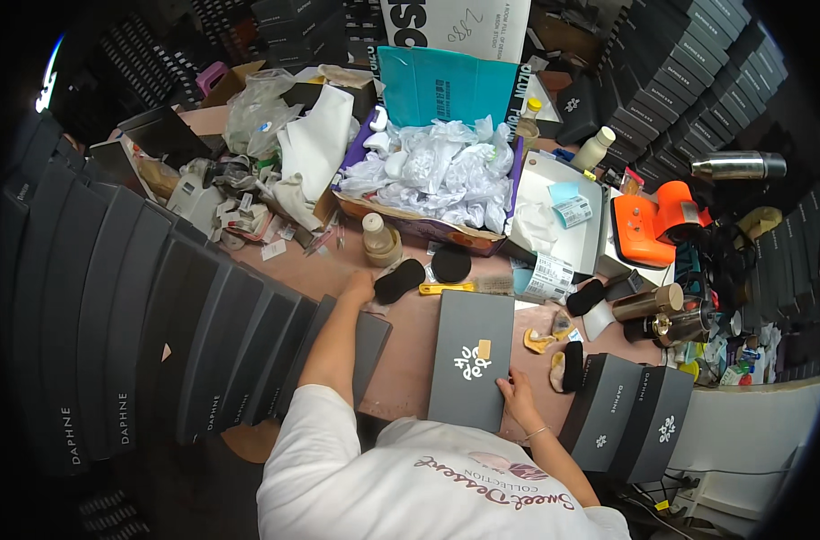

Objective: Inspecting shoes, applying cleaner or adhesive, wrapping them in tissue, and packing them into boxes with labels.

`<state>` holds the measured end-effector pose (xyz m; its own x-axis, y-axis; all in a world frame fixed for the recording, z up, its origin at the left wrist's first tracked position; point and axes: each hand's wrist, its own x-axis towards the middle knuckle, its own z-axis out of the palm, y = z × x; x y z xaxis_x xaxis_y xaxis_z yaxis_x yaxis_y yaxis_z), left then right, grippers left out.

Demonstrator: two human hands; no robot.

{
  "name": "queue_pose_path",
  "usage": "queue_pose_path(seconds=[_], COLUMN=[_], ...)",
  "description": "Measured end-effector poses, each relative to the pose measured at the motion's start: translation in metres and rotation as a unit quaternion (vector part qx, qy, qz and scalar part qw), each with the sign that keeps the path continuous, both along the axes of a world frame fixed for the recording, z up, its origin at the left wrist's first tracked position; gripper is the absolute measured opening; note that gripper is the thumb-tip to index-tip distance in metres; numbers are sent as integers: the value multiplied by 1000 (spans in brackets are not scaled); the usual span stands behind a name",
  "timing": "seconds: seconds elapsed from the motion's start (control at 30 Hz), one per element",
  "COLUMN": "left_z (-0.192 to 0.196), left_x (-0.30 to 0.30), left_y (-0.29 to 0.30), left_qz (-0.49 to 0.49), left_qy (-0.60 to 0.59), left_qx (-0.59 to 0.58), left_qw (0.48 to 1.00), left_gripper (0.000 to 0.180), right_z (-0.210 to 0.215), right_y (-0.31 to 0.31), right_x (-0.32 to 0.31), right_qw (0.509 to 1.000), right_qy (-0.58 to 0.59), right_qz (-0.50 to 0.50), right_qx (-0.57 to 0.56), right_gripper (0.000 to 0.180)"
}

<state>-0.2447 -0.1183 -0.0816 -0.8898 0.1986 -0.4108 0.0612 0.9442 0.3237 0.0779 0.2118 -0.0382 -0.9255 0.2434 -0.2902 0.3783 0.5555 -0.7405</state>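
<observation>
A grey lidded shoebox (464, 396) with white lettering and a small tan sticker lies in front of me on the pinkish tabletop. My right hand (519, 396) is at its right edge, fingertips curled against the lid's side. Farther off to the left, my left hand (359, 288) reaches down to the table beside a black oval pad (399, 282). Its fingers are mostly hidden, so I cannot make out what they hold. Past the box lie a round black pad (451, 264) and a yellow-handled brush (448, 289).
Stacked grey shoeboxes (104, 306) line the left; two more boxes (648, 423) stand at right. A purple carton (509, 216) of crumpled white wrapping sits at the back, near a pump bottle (374, 236). An orange tape dispenser (635, 229) and metal flasks (648, 303) are on the right.
</observation>
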Motion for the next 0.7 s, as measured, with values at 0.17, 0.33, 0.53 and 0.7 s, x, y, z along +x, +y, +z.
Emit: queue_pose_path(seconds=[0.17,0.33,0.53,0.7], left_z=[7,81,133,144], left_x=[-7,16,85,170], left_y=[-14,-27,23,85], left_qz=[217,281,282,267], left_qy=[-126,-146,-177,-268], left_qx=[287,645,776,812], left_qw=[925,696,536,444], left_gripper=[16,15,25,18], right_z=[14,10,110,162], right_y=[-4,2,-39,-65], right_x=[-7,-11,-64,-88], right_qw=[999,989,966,935], right_qy=[-15,104,212,302], right_qz=[-25,36,133,162], right_qx=[-35,101,-56,-96], right_gripper=[46,45,48,49])
